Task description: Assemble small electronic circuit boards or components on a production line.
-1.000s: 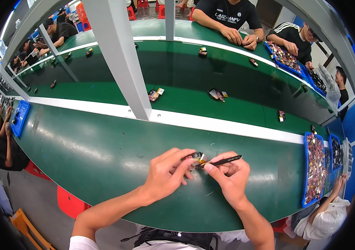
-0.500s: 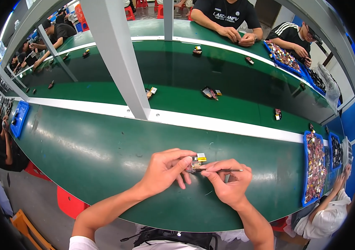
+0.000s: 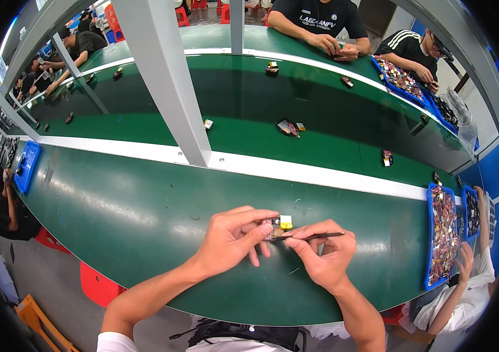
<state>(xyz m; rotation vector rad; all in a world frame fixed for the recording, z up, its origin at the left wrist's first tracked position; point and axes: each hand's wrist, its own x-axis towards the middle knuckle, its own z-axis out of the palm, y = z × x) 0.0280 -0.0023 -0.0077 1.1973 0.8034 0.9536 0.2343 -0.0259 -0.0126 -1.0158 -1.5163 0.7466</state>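
My left hand (image 3: 229, 239) pinches a small electronic assembly (image 3: 275, 232) between thumb and fingers, just above the green worktable (image 3: 161, 229). A white and yellow block (image 3: 286, 222) juts from its far side. In my right hand (image 3: 327, 258), a slim black stick-shaped tool (image 3: 327, 235) lies between thumb and fingers, its left end at the near edge of the assembly. The fingers hide part of the assembly, and I cannot make out exactly where the tool's tip touches.
Beyond a white rail (image 3: 320, 180) runs a green conveyor belt (image 3: 232, 138) with scattered small assemblies. A grey post (image 3: 164, 76) rises ahead. At right stand a blue tray (image 3: 443, 234) of small parts and a tray of black pieces (image 3: 471, 212). Co-workers sit around.
Assemblies on the belt have shifted slightly left. My hands have barely moved; the tool sits a little flatter against the assembly. At right, a co-worker's arm now reaches up past the black pieces.
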